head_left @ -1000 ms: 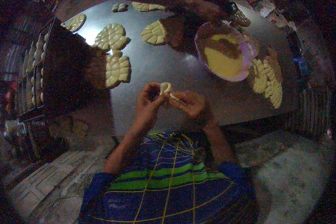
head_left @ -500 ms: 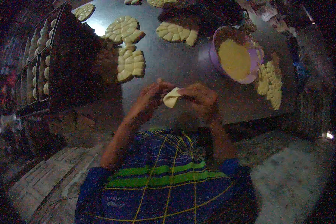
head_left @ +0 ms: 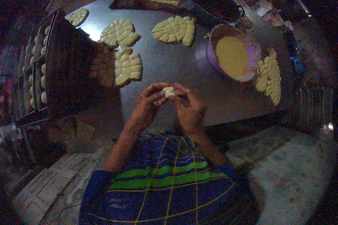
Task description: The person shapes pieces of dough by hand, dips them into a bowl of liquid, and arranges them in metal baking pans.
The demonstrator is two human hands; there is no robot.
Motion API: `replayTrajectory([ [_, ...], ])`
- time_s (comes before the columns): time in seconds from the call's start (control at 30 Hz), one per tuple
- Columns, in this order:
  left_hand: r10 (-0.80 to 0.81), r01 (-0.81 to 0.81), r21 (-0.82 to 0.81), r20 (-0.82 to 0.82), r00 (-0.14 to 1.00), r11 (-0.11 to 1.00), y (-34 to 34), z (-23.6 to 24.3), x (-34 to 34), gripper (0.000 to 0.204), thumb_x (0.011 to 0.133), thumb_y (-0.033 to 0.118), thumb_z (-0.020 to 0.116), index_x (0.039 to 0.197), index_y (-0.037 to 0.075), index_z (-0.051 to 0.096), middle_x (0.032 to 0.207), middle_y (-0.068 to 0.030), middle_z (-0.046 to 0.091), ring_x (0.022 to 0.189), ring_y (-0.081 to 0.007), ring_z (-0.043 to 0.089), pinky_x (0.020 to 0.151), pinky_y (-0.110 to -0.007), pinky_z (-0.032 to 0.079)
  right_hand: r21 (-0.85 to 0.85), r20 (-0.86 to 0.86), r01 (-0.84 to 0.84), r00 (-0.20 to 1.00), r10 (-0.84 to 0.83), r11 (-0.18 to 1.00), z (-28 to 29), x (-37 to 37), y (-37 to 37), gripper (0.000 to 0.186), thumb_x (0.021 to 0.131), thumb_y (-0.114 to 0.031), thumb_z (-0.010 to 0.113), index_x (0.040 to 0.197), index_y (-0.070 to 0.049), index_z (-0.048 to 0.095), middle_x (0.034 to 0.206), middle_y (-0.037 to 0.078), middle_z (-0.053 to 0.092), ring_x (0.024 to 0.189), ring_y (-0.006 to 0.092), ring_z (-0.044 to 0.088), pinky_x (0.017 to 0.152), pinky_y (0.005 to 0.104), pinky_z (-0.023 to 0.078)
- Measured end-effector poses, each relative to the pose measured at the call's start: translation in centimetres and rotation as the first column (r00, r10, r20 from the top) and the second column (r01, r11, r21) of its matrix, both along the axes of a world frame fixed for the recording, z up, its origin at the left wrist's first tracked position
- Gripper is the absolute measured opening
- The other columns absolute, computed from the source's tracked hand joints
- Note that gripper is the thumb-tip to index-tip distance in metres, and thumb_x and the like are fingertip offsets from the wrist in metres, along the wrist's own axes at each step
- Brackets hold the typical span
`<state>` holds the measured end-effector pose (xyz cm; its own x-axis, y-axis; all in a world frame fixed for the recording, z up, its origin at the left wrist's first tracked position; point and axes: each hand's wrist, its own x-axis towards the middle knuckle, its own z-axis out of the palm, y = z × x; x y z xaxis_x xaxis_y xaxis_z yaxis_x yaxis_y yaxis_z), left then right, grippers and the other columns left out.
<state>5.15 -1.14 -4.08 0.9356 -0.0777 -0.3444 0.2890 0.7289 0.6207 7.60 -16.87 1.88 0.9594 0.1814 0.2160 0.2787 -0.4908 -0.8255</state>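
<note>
My left hand (head_left: 148, 105) and my right hand (head_left: 187, 108) meet over the metal table (head_left: 161, 67), fingers bent around a small pale piece of dough (head_left: 169, 91) that both grip. Ahead of them lie flat dough shapes in segmented patterns: one (head_left: 127, 67) just left of centre, another (head_left: 117, 33) behind it, and a third (head_left: 173, 30) farther back. A purple plastic bowl (head_left: 214, 52) of yellow granular-looking or liquid contents stands to the right, beside more pale dough shapes (head_left: 270, 77).
A dark rack of trays (head_left: 41, 67) holding rounded dough pieces stands at the left edge of the table. Another dough shape (head_left: 77, 17) lies at the back left, and dark trays and clutter (head_left: 268, 15) are at the back. Pale floor (head_left: 285, 176) shows at lower right.
My hands have turned, the right one now more upright, and the dough between them looks folded smaller. The view has shifted slightly; the back middle dough shape is now fully lit.
</note>
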Motion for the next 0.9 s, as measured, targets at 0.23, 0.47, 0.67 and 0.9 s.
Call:
replayTrajectory([
  [0.23,0.077,-0.077,0.056,-0.001,0.997,0.995,-1.4,2.5,0.1,0.027,0.099,0.015,0.064,0.122,0.001,0.062,0.125,-0.0131,0.065,0.117,-0.0237,0.062,0.103,-0.037,0.050,0.227,-0.465,0.020,0.881,0.090,0.974,-1.1,1.9,-1.8,0.018,0.082,-0.010,0.083,0.098,-0.004,0.077,0.107,0.009,0.072,0.096,0.0181,0.071,0.083,0.0331,0.057],
  [0.47,0.003,-0.002,0.009,-0.167,0.986,1.000,-1.3,-0.3,-0.4,0.033,0.101,0.021,0.065,0.126,0.001,0.062,0.119,-0.0097,0.067,0.109,-0.0195,0.065,0.096,-0.032,0.054,-0.082,0.255,-0.280,0.922,0.292,0.957,-1.6,1.0,-2.3,0.036,0.075,-0.010,0.084,0.110,-0.010,0.076,0.113,0.008,0.071,0.106,0.0245,0.066,0.085,0.0344,0.057],
  [0.67,-0.019,0.040,0.232,-0.092,0.996,0.972,-1.6,-0.2,-1.1,0.031,0.100,0.020,0.066,0.123,0.000,0.065,0.114,-0.0089,0.070,0.102,-0.0189,0.068,0.091,-0.034,0.057,-0.374,0.419,-0.343,0.766,0.487,0.862,-3.8,1.7,-4.0,0.037,0.076,-0.013,0.082,0.112,-0.012,0.074,0.111,0.007,0.071,0.098,0.0271,0.068,0.081,0.0379,0.059],
  [0.9,-0.075,0.072,0.397,-0.009,0.997,0.915,-1.4,-0.3,-1.7,0.028,0.100,0.019,0.066,0.119,-0.001,0.067,0.109,-0.0101,0.071,0.098,-0.0193,0.070,0.088,-0.034,0.058,-0.289,0.259,-0.433,0.823,0.505,0.854,-2.6,1.8,-4.2,0.029,0.078,-0.013,0.080,0.106,-0.012,0.073,0.107,0.006,0.071,0.091,0.0273,0.070,0.076,0.0379,0.059],
])
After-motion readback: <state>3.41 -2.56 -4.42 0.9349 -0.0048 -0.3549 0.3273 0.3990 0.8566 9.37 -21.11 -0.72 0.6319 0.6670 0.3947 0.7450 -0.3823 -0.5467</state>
